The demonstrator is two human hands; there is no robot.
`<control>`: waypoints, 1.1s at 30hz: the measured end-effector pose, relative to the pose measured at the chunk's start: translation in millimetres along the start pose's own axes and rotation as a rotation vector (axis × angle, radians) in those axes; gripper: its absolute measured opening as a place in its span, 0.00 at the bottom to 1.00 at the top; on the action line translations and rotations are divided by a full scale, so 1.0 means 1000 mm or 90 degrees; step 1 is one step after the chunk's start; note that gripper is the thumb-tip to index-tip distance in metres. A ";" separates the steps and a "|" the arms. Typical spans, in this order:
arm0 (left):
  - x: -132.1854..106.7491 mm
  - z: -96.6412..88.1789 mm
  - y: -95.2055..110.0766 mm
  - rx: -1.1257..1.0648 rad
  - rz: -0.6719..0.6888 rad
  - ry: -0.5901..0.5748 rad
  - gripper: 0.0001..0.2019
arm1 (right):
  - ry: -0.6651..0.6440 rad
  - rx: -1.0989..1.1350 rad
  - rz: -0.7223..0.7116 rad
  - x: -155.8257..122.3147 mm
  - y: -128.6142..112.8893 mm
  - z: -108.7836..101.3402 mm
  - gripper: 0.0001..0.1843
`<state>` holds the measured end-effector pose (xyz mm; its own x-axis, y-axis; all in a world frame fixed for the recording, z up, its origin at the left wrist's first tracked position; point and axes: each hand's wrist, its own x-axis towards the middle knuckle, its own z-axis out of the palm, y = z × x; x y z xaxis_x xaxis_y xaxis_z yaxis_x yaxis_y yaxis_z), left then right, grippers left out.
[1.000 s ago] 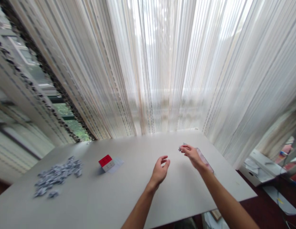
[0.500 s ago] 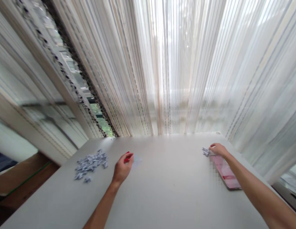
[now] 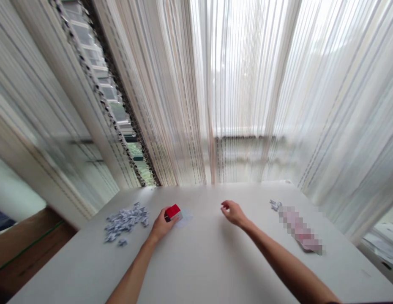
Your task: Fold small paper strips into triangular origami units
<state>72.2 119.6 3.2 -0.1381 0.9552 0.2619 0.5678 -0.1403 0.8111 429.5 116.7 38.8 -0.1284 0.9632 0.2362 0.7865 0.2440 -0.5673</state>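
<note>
My left hand is closed around a small box-like block with a bright red top and a pale front side. A thin, pale bluish see-through sheet lies on the table just right of the block. My right hand hovers above the middle of the table, its fingers curled in; whether anything small is between them cannot be seen. To the left of my left hand spreads a heap of small pale grey-blue folded pieces. A smaller cluster of like pieces lies at the far right.
A pinkish phone-like flat thing, partly pixelated, lies on the right side of the white table. Sheer striped curtains hang at its back edge. Brown wood stands beyond the left edge, and papers beyond the right.
My right hand has left the small cluster at the right and moved left to mid-table. My left hand has turned, so the block's red top now shows. The view has shifted slightly.
</note>
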 end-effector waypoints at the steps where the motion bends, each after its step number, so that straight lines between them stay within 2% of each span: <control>1: 0.000 -0.002 0.002 -0.002 -0.005 0.017 0.31 | -0.024 0.013 -0.028 0.005 -0.026 0.024 0.15; 4: 0.002 -0.011 0.011 -0.023 0.005 0.065 0.32 | -0.069 0.027 -0.077 0.017 -0.088 0.080 0.21; 6: 0.004 -0.019 0.018 -0.056 0.018 0.064 0.32 | -0.080 0.024 -0.078 0.022 -0.113 0.102 0.27; 9: 0.006 -0.031 0.028 -0.053 0.027 0.066 0.33 | -0.085 0.019 -0.066 0.024 -0.127 0.117 0.26; 12: 0.007 -0.040 0.035 -0.044 0.034 0.072 0.34 | -0.088 0.028 -0.058 0.023 -0.125 0.120 0.17; 14: 0.008 -0.043 0.039 -0.050 0.032 0.080 0.35 | -0.090 0.042 -0.061 0.021 -0.120 0.117 0.13; 17: 0.013 -0.044 0.042 -0.049 0.032 0.086 0.34 | -0.099 0.073 -0.086 0.013 -0.110 0.106 0.13; 20: 0.022 -0.036 0.043 -0.014 0.064 0.069 0.32 | -0.109 0.106 -0.120 -0.005 -0.093 0.089 0.12; 24: 0.037 -0.006 0.046 0.039 0.099 0.033 0.30 | -0.102 0.193 -0.095 -0.037 -0.056 0.062 0.12; 28: 0.050 0.030 0.049 0.080 0.122 0.000 0.30 | -0.071 0.319 -0.008 -0.067 -0.020 0.036 0.23; 30: 0.056 0.040 0.048 0.085 0.122 -0.008 0.29 | -0.048 0.357 0.010 -0.078 -0.009 0.025 0.23; 33: 0.061 0.041 0.047 0.094 0.121 -0.019 0.29 | -0.068 0.417 0.022 -0.092 0.001 0.015 0.17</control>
<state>123.8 182.0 36.2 0.0052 0.9231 0.3845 0.6936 -0.2803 0.6636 433.4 29.6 5.0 -0.1952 0.9692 0.1498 0.2650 0.1992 -0.9434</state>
